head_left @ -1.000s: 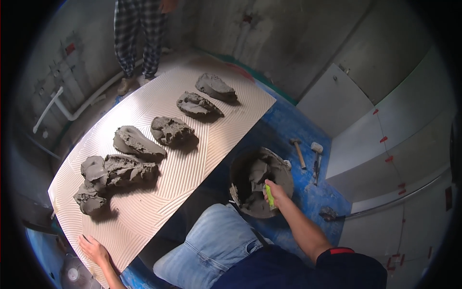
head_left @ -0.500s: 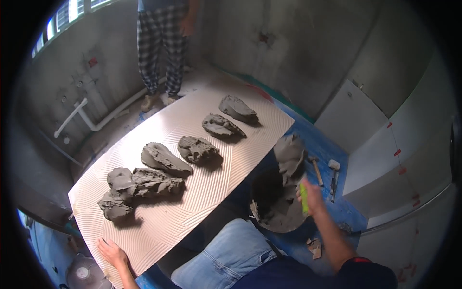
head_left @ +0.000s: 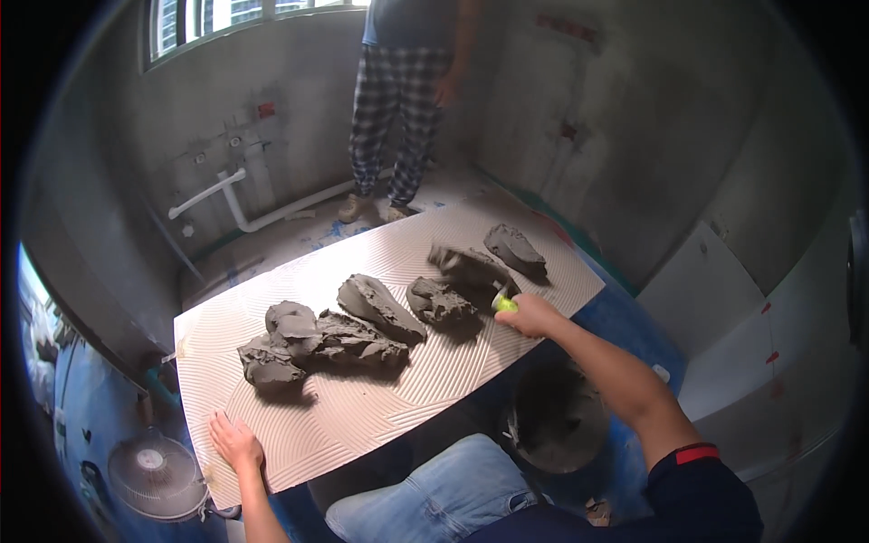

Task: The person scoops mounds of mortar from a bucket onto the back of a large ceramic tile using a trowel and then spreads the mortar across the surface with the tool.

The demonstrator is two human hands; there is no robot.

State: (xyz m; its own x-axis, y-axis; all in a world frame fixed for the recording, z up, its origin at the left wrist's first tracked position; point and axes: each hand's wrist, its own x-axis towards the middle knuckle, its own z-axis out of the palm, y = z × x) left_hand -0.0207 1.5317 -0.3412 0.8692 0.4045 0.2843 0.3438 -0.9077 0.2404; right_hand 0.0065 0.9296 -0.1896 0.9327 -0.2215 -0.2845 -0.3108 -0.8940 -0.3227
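My right hand [head_left: 532, 317] is closed round the green handle of a trowel [head_left: 504, 303], over the far right part of a large pale tile [head_left: 335, 445]. Blurred grey mortar [head_left: 466, 262] lies at the trowel's blade, which is mostly hidden; I cannot tell that load apart from the lump beneath. Combed ridges cover the tile. Several mortar lumps sit across it, among them one at the far corner [head_left: 516, 252] and one left of the trowel [head_left: 441, 302]. Flat on the tile's near left edge rests my left hand [head_left: 238, 443], fingers spread and holding nothing.
A bucket [head_left: 534, 398] with mortar inside stands on blue floor sheeting, right of my knee. Beyond the tile stands a person [head_left: 398, 118] in checked trousers. White pipes [head_left: 231, 204] run along the far wall. A round fan [head_left: 156, 472] is at the left.
My right hand has lifted the trowel with mortar from above the bucket up over the tile. My left hand stays on the tile's edge. The view has swung left.
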